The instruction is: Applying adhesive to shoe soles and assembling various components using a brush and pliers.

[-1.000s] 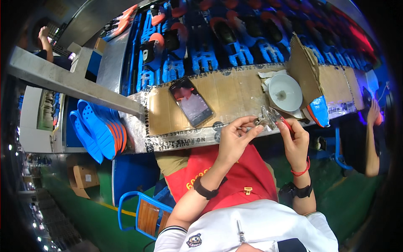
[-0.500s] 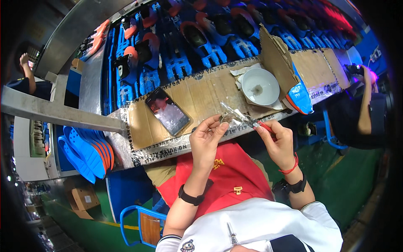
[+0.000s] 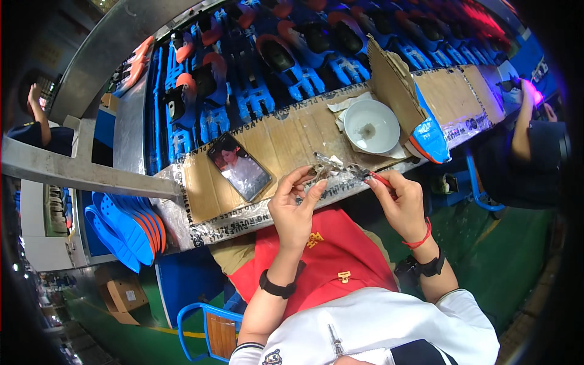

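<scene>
My left hand (image 3: 294, 205) pinches a small crinkled clear wrapper (image 3: 328, 166) over the front edge of a cardboard-covered worktop (image 3: 286, 137). My right hand (image 3: 401, 199) holds a thin red-handled tool (image 3: 376, 177) whose tip meets the same wrapper. Both hands sit close together above my red apron. A phone (image 3: 239, 166) with a lit screen lies on the cardboard left of my hands. A white bowl (image 3: 371, 126) stands on the cardboard behind my right hand.
Behind the worktop runs a line of blue holders carrying orange-and-black shoe parts (image 3: 277, 55). Stacked blue and orange soles (image 3: 125, 225) sit at the left. A folded cardboard flap with a blue end (image 3: 420, 115) stands right of the bowl. Other people are at the far left (image 3: 39, 125) and right (image 3: 529, 140).
The view has shifted, so the worktop appears lower and left. My hands stay together on the wrapper, with the right hand's tool still at it.
</scene>
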### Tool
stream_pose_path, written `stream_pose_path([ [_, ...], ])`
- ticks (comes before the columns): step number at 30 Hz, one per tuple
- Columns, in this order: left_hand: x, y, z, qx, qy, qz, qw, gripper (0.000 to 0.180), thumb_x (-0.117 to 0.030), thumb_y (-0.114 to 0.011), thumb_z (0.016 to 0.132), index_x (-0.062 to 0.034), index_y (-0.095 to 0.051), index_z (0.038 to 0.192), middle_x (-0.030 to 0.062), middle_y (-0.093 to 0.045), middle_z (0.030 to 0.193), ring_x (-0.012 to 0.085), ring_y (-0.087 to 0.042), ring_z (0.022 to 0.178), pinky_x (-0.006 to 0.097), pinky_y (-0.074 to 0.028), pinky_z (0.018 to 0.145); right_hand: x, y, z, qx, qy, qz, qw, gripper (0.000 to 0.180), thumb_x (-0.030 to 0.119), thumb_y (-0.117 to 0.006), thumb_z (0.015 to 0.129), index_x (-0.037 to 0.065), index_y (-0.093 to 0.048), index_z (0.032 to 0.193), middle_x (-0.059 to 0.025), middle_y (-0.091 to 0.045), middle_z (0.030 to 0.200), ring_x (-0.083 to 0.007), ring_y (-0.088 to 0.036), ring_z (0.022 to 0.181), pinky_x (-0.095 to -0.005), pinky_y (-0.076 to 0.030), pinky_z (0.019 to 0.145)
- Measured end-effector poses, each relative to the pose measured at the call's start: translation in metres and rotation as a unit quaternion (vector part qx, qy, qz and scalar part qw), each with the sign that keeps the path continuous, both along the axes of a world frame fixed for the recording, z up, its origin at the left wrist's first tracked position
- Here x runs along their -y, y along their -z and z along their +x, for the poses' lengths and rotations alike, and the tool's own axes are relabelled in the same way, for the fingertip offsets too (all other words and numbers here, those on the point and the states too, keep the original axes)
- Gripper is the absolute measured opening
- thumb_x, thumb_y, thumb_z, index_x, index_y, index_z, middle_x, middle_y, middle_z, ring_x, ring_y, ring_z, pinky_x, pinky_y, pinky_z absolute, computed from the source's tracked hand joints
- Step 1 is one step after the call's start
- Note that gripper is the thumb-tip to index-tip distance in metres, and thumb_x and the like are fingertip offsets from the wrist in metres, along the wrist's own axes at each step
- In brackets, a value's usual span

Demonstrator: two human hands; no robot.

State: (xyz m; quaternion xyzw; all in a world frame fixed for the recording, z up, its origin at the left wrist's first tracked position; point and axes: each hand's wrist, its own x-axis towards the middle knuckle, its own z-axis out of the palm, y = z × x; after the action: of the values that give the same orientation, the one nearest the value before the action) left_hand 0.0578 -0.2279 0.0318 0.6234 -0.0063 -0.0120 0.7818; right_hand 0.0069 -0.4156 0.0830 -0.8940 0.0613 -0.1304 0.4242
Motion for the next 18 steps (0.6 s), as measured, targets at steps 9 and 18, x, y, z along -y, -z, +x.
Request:
stream_pose_path([
  [9,0.0015,0.0028,0.0013,0.033,0.000,0.036,0.999,0.039,-0.001,-0.077,0.081,0.0046,-0.062,0.117,0.0043,-0.063,0.100,0.0082,-0.055,0.088,0.021,-0.046,0.078,0.0013,0.0019,0.0039,0.014,-0.001,-0.005,1.000,0.012,0.011,-0.069,0.087,0.000,-0.068,0.091,-0.0131,-0.062,0.063,-0.0218,-0.059,0.051,-0.0292,-0.044,0.050],
  [18,0.0018,0.0047,0.0007,0.027,0.000,0.018,0.999,0.040,-0.003,-0.079,0.079,0.0035,-0.064,0.115,0.0037,-0.062,0.101,0.0079,-0.053,0.087,0.021,-0.042,0.075,0.0008,0.0008,0.0043,0.013,-0.008,-0.004,1.000,0.012,0.011,-0.070,0.087,0.000,-0.068,0.091,-0.0127,-0.062,0.062,-0.0221,-0.061,0.051,-0.0296,-0.044,0.050],
])
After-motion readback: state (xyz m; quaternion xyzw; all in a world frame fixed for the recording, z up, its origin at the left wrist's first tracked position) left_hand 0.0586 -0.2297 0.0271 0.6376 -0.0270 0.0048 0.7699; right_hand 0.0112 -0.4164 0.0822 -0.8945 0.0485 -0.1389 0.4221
